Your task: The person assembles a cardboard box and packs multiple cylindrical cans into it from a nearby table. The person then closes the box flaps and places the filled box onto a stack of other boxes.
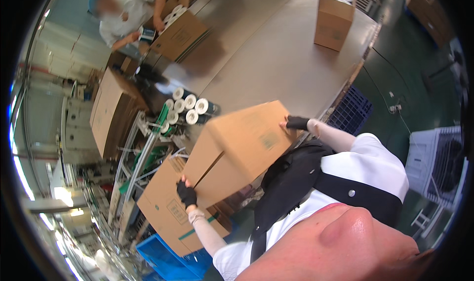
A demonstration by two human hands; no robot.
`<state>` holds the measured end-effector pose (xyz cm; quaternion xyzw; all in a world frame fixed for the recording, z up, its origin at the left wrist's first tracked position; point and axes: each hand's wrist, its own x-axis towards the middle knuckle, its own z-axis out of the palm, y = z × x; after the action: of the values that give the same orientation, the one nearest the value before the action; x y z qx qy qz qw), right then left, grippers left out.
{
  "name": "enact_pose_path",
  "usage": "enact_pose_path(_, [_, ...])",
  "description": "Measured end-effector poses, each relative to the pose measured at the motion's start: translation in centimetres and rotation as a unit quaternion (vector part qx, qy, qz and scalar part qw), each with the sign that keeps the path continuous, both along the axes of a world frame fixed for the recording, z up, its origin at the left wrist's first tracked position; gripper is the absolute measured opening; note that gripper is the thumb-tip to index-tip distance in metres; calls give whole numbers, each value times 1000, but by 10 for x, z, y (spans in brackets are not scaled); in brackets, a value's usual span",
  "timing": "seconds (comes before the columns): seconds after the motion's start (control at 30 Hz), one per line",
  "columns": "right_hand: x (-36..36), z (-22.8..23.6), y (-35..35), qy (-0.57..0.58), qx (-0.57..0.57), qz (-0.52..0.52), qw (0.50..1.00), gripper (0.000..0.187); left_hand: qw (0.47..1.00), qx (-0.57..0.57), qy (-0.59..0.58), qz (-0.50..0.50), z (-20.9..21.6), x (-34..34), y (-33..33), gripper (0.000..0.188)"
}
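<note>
A large brown cardboard box [252,138] is held in front of my body, tilted, over the near edge of the metal table. My left hand [186,192], in a black fingerless glove, grips the box at its lower left, by a flap edge. My right hand [295,123], gloved the same way, is closed on the box's right end, its thumb side against the cardboard. Behind my left hand stand flat brown cartons [168,212] with a green stripe. Just beyond the box lies a group of rolls [190,103] with white ends and dark sides.
Across the metal table [266,49], a person [131,14] in a blue cap handles rolls at an open carton [180,34]. Another filled carton [335,22] stands at the far right. Stacked flat cardboard [111,111], a blue crate [170,259] and a dark blue pallet [349,111] are around.
</note>
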<state>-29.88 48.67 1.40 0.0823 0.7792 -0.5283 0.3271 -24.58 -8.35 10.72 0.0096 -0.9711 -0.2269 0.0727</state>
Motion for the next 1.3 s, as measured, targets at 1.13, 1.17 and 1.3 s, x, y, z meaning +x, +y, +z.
enact_pose_path(1.13, [81, 123, -124, 439, -49, 100, 892, 20, 958, 246, -129, 77, -87, -58, 204, 62])
enact_pose_path(1.17, [81, 119, -120, 442, -17, 114, 889, 21, 957, 249, -128, 76, -86, -58, 210, 62])
enact_pose_path(1.3, [87, 119, -121, 452, 105, 164, 871, 21, 954, 263, -125, 73, -82, -55, 227, 63])
